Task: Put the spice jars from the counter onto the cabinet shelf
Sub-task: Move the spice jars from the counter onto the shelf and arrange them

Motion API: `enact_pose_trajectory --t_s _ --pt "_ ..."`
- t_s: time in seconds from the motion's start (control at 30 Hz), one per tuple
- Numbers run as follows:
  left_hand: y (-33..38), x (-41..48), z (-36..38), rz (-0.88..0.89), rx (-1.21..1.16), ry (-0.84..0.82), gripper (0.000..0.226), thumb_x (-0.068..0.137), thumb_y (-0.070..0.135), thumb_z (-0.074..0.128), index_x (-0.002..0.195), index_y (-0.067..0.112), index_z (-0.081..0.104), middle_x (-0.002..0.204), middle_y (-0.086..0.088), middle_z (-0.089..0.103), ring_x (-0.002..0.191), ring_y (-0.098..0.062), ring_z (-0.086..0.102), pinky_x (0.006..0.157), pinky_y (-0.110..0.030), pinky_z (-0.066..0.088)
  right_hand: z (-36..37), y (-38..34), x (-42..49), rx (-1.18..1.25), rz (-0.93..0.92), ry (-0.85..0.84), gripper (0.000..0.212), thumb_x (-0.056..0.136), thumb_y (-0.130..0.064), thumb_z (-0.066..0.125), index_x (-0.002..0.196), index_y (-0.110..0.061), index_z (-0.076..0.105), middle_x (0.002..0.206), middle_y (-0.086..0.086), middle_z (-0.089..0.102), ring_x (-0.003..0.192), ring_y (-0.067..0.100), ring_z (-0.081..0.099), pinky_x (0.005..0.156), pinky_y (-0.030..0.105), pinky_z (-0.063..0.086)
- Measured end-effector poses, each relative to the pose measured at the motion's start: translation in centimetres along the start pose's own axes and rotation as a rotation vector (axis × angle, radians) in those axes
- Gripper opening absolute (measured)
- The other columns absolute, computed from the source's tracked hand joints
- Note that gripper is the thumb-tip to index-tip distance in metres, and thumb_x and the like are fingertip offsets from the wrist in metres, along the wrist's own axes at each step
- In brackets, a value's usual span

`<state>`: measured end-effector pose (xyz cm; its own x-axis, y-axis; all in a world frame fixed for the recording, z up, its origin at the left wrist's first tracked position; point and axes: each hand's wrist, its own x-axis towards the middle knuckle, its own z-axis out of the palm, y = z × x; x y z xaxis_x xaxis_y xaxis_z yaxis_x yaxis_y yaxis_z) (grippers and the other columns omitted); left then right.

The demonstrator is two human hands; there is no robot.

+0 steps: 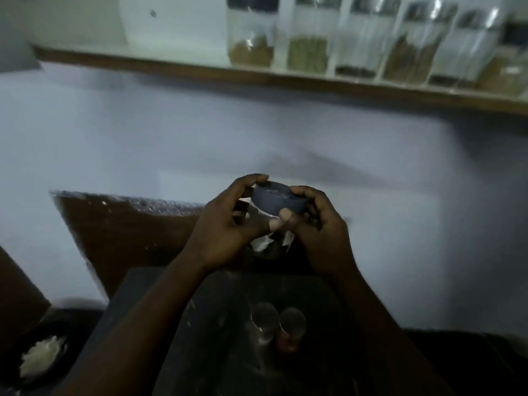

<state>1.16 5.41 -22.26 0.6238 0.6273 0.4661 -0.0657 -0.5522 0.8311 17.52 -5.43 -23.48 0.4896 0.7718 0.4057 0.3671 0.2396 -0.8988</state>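
Observation:
A clear spice jar [271, 244] with a dark grey round lid [278, 200] is held in mid-air between both hands, above the dark counter. My left hand [228, 232] wraps the jar's left side. My right hand [320, 230] grips the lid and the right side. Something white shows inside the jar. Two small clear jars [264, 321] [292, 327] stand side by side on the dark counter [143, 310] below my forearms. On the wooden cabinet shelf [200, 71] at the top stand several tall clear jars [251, 38] holding brown and green spices.
A pale wall [143, 132] fills the space between shelf and counter. A brown panel [120, 232] stands behind the counter at the left. A dark bowl with white contents [43, 358] sits at the lower left. The shelf's left half holds nothing.

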Motion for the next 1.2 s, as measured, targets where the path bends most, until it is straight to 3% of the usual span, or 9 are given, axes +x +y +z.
enact_pose_trajectory --t_s 0.1,0.3,0.53,0.63,0.73,0.87,1.0,1.1,1.2 --pt "2.8 2.2 -5.9 0.107 0.041 0.089 0.067 0.078 0.039 0.082 0.138 0.041 0.052 0.126 0.01 0.065 0.104 -0.013 0.069 0.08 -0.039 0.062 3.8 -5.9 3.1 -0.08 -0.159 0.008 0.049 0.083 -0.05 0.073 0.128 -0.035 0.06 0.119 -0.027 0.067 0.11 -0.003 0.065 0.085 0.019 0.056" --pt "7.8 5.9 -13.6 0.247 0.085 0.166 0.062 0.082 0.046 0.077 0.137 0.049 0.048 0.123 0.016 0.065 0.102 -0.003 0.068 0.079 -0.029 0.061 8.5 -14.4 7.9 -0.108 -0.292 0.06 0.04 0.091 -0.044 0.074 0.127 -0.032 0.059 0.118 -0.011 0.071 0.103 0.0 0.067 0.076 0.013 0.051" --pt "11.0 10.9 -19.5 0.285 0.033 0.221 0.06 0.081 0.048 0.074 0.135 0.052 0.047 0.118 0.016 0.067 0.091 -0.001 0.069 0.068 -0.018 0.055 12.0 -21.0 13.5 -0.192 -0.358 0.087 0.045 0.088 -0.054 0.072 0.125 -0.035 0.056 0.108 -0.011 0.069 0.086 -0.001 0.069 0.07 0.023 0.059" --pt "11.1 14.0 -21.6 0.239 0.03 0.231 0.059 0.083 0.043 0.073 0.134 0.052 0.045 0.12 0.012 0.066 0.094 -0.005 0.07 0.076 -0.029 0.057 13.4 -23.0 16.8 -0.325 -0.395 0.113 0.044 0.089 -0.052 0.073 0.124 -0.031 0.057 0.109 -0.009 0.068 0.079 0.002 0.068 0.063 0.013 0.052" --pt "10.0 16.6 -22.9 0.181 0.151 0.244 0.061 0.086 0.038 0.073 0.138 0.046 0.043 0.127 0.004 0.064 0.103 -0.016 0.068 0.09 -0.036 0.056 14.7 -23.4 19.5 -0.52 -0.411 0.091 0.037 0.092 -0.047 0.07 0.119 -0.025 0.06 0.106 -0.004 0.068 0.086 0.012 0.069 0.077 0.03 0.056" --pt "8.4 18.7 -23.0 0.125 0.293 0.251 0.067 0.09 0.043 0.068 0.147 0.04 0.033 0.133 -0.001 0.061 0.101 -0.015 0.061 0.073 -0.019 0.048 16.0 -22.9 21.5 -0.714 -0.461 0.146 0.028 0.093 -0.04 0.069 0.112 -0.022 0.06 0.105 -0.001 0.067 0.09 0.017 0.063 0.072 0.032 0.045" --pt "8.1 20.3 -22.1 0.077 0.491 0.151 0.102 0.085 0.026 0.074 0.159 0.038 0.006 0.126 -0.012 0.064 0.088 -0.016 0.057 0.072 -0.024 0.043 16.4 -22.2 22.3 -0.91 -0.444 0.218 0.046 0.087 -0.036 0.076 0.128 -0.023 0.058 0.122 0.007 0.057 0.107 0.028 0.061 0.081 0.036 0.051" --pt "8.1 21.3 -20.9 0.046 0.527 0.122 0.109 0.086 0.02 0.072 0.16 0.037 -0.007 0.116 -0.015 0.068 0.075 -0.015 0.059 0.072 -0.028 0.046 16.0 -21.7 22.1 -0.866 -0.41 0.175 0.067 0.089 -0.032 0.075 0.149 -0.025 0.046 0.145 0.008 0.049 0.13 0.029 0.052 0.101 0.043 0.049" --pt "7.8 21.5 -19.7 0.022 0.575 0.148 0.112 0.089 0.022 0.071 0.158 0.036 -0.017 0.109 -0.017 0.069 0.075 -0.019 0.063 0.076 -0.035 0.054 14.7 -21.1 20.6 -0.776 -0.514 0.199 0.07 0.091 -0.027 0.074 0.153 -0.022 0.043 0.152 0.004 0.049 0.137 0.021 0.048 0.11 0.036 0.042"
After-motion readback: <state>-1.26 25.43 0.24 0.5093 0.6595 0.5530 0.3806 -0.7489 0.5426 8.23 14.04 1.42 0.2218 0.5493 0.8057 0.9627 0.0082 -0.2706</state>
